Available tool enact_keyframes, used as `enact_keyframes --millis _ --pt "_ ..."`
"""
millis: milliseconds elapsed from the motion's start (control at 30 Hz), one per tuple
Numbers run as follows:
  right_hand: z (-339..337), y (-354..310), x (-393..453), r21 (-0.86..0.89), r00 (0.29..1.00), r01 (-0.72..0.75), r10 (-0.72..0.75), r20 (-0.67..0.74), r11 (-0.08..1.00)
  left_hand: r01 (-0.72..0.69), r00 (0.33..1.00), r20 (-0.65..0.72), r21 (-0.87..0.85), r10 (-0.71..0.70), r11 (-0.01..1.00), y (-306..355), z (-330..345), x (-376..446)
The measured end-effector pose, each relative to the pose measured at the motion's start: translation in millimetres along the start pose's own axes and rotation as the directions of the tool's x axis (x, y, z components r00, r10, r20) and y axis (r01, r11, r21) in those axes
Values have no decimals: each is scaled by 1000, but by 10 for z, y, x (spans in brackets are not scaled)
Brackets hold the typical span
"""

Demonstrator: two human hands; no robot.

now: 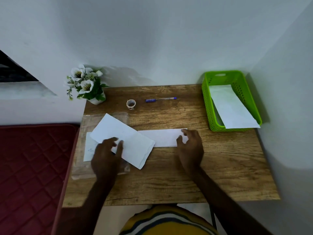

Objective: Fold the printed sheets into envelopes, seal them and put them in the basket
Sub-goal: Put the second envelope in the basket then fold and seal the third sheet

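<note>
At far left, a printed sheet (pixel 88 150) lies on a clear plastic sleeve (pixel 79 168). The left hand (pixel 105 156) rests on a folded white sheet (pixel 125 139) lying askew across it, fingers spread and relaxed; no grip is evident. At centre, a long folded strip (pixel 160 137) lies flat, the right hand (pixel 190 146) loosely open over its end. Tape roll (pixel 131 104) and pen (pixel 160 99) lie behind. The green basket (pixel 207 106), far right, holds one envelope (pixel 232 107). Judged step: folding; sealing with tape should follow.
</note>
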State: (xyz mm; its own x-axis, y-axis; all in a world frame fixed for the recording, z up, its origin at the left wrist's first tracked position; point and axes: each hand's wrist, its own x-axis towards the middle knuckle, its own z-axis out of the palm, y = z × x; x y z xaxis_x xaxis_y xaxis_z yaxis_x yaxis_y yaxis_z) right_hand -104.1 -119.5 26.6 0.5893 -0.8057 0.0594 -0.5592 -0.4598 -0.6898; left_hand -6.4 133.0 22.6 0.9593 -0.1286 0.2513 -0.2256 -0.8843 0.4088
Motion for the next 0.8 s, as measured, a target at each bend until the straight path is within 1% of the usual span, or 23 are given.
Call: enact_keyframes --millis 33,100,133,200,300,400,600,667,733,800 --pt "-24 37 6 -37 998 -69 69 -7 997 -134 990 39 -17 135 991 54 72 -94" --pt "-62 105 10 -98 988 -150 153 16 984 -345 926 137 -72 352 936 141 219 -209" --pt "-72 123 8 -109 982 -181 185 32 978 -410 888 190 -84 419 908 179 276 -227" --pt "-90 145 17 -107 968 -239 246 52 965 -453 842 295 -71 453 889 250 375 -233" --pt "-100 146 37 -101 952 -294 300 54 950 -459 812 393 -27 431 888 275 471 -259" --pt "-89 113 47 -114 948 -304 312 62 946 -469 800 416 -17 433 883 213 514 -287" --pt "-25 -11 63 -184 934 -336 352 61 924 -419 809 438 -37 391 907 221 537 -277" --pt "4 -48 63 -182 929 -349 365 65 919 -371 824 434 -71 363 926 223 538 -281" --pt "30 -70 65 -178 923 -360 377 73 916 -283 849 431 -113 304 952 230 541 -285" --pt "42 -89 74 -170 919 -367 385 86 915 -232 864 429 -124 263 965 245 538 -284"
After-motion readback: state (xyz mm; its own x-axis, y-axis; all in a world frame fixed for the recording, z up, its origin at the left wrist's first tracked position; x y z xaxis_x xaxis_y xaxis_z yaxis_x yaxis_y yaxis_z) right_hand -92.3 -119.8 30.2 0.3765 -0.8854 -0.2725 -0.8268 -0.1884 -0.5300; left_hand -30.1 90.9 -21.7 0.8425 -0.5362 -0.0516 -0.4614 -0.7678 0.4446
